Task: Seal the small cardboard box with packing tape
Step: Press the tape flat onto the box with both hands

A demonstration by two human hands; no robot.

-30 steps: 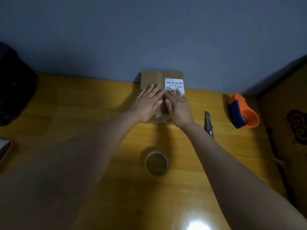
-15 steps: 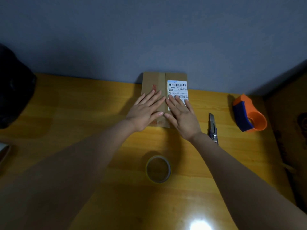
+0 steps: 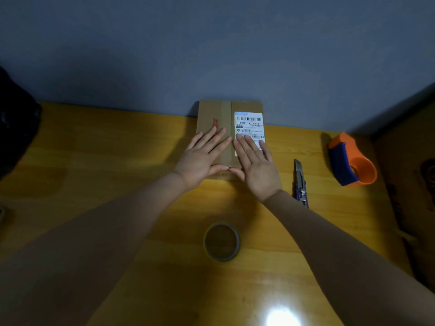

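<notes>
A small flat cardboard box (image 3: 213, 111) lies on the wooden table (image 3: 94, 156) against the grey wall. It bears a white barcode label (image 3: 249, 122) on its right half and a strip of tape down its middle seam. My left hand (image 3: 202, 157) rests flat, fingers spread, on the box's left half. My right hand (image 3: 255, 164) lies flat on the right half, fingertips on the label's lower part. The thumbs nearly touch at the seam near the box's front edge. A roll of packing tape (image 3: 221, 241) lies flat on the table, nearer to me than the hands.
A utility knife (image 3: 300, 182) lies right of my right hand. Further right sits an orange and blue tape dispenser (image 3: 352, 161). A dark bag (image 3: 16, 123) fills the left edge. A brown cardboard surface (image 3: 409, 175) stands at the right.
Both hands have slid back along the box top toward me, uncovering more of the label and the red print. The thumbs have come together at the seam.
</notes>
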